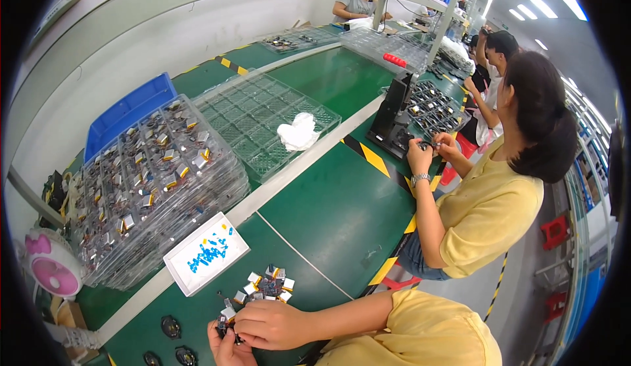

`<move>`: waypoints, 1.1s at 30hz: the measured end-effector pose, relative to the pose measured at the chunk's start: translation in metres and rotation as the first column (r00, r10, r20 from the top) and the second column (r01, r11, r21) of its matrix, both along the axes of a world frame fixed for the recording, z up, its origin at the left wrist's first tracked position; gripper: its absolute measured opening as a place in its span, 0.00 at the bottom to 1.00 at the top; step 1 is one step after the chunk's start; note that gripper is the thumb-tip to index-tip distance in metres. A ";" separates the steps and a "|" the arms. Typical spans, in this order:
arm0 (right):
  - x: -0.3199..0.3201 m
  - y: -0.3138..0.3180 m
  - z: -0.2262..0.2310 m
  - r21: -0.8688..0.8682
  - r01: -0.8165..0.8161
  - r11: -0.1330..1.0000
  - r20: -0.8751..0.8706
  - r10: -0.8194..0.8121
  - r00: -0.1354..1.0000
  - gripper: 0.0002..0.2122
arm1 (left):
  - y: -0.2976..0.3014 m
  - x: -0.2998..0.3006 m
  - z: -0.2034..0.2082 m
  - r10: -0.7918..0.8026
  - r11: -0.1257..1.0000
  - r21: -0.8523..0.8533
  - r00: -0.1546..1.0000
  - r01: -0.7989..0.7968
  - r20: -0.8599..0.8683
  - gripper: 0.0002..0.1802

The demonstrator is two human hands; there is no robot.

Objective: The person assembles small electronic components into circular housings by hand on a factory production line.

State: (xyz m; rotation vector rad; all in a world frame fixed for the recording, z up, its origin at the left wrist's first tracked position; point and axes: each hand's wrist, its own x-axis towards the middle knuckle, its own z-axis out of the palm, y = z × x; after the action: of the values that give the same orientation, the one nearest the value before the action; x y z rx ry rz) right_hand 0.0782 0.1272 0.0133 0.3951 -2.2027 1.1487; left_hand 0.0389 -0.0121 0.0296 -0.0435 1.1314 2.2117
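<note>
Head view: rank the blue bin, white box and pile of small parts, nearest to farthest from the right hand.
1. Pile of small parts, just beyond the right hand.
2. White box, farther left.
3. Blue bin, behind the stacked trays.

Counter [315, 228] open mid-frame, passable; blocked lower centre by parts pile [268, 288], lower left by white box [231, 245], left by tray stack [204, 211], upper right by black fixture [389, 113].
</note>
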 end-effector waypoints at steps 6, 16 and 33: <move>0.000 -0.001 0.004 -0.016 -0.004 1.000 0.008 0.004 1.000 0.07 | -0.001 -0.001 -0.009 0.073 0.997 -0.021 0.996 -0.074 -0.056 0.15; -0.002 -0.002 -0.001 -0.008 -0.011 1.000 -0.036 0.011 0.999 0.07 | -0.004 -0.001 -0.010 0.097 0.995 0.008 0.995 -0.097 -0.024 0.15; -0.004 0.003 0.007 0.055 0.006 0.998 0.030 -0.008 1.000 0.09 | -0.006 -0.007 -0.016 0.073 0.997 0.019 0.992 -0.075 0.102 0.11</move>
State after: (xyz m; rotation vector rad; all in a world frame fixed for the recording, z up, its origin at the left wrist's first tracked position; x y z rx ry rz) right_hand 0.0740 0.1301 0.0203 0.3952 -2.2641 1.0986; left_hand 0.0324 -0.0180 0.0132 -0.1888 1.0644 2.2604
